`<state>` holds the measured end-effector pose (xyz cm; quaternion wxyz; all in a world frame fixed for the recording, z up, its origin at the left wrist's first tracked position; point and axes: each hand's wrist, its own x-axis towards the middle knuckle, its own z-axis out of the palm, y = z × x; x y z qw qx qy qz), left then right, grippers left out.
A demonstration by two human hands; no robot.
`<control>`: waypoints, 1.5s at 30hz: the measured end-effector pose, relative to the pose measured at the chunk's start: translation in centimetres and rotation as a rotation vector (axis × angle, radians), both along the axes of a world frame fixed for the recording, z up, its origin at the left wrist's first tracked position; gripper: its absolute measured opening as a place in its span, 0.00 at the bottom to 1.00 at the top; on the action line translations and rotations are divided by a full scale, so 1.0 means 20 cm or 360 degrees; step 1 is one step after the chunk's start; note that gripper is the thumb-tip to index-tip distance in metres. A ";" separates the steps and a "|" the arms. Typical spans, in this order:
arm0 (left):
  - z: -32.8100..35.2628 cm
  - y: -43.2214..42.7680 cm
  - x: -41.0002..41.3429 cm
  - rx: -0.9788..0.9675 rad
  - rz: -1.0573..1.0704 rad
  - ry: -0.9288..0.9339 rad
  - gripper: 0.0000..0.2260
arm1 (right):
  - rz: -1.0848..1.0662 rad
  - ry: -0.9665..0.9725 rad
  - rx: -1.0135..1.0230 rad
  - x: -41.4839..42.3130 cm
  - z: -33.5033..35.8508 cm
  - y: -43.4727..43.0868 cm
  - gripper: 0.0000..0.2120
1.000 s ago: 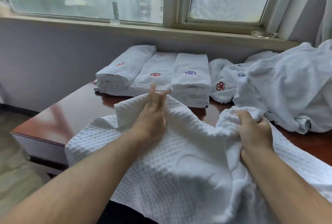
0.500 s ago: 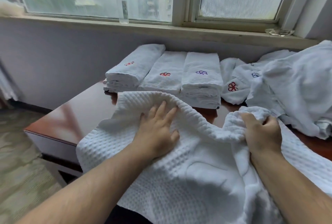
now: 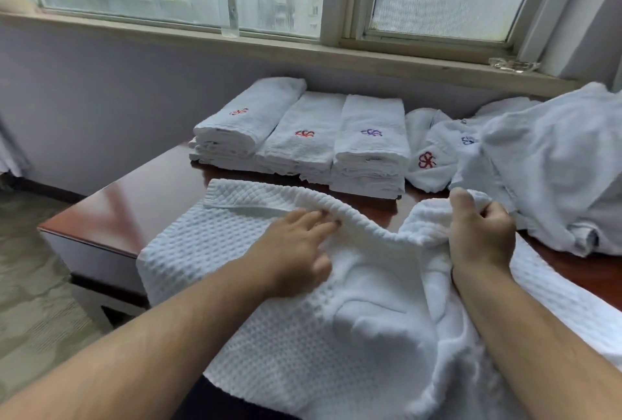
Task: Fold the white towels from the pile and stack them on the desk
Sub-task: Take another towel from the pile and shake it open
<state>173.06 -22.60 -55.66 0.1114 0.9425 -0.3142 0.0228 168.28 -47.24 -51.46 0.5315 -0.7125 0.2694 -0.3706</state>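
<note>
We've got the waffle towel (image 3: 336,335) spread over the near edge of the desk (image 3: 134,197), our left hand (image 3: 296,251) flat with straight fingers pressing it, our right hand (image 3: 479,237) clenched round a bunched far edge. To fold well we'd smooth left first, then draw that bunch across, edges matched. Its long axis seems to run left-right, far-left corner pointing at the folded stacks (image 3: 303,136).

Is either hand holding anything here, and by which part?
The right hand grips the waffle towel by a bunched far edge, fingers curled round it. The left hand holds nothing; it rests flat on the towel.
</note>
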 end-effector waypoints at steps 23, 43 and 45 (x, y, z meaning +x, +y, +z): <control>0.01 -0.23 0.00 -0.0179 0.0005 -0.0158 0.29 | 0.0136 0.1746 -0.1565 -0.22 -0.06 -0.22 0.18; -0.01 -0.31 0.28 -0.0029 -0.0123 0.0037 0.29 | 0.0610 0.1619 -0.1396 -0.06 -0.14 -0.63 0.41; -0.01 -0.31 0.30 -0.0025 -0.0177 0.0013 0.30 | 0.0650 0.1634 -0.1429 -0.05 -0.12 -0.68 0.33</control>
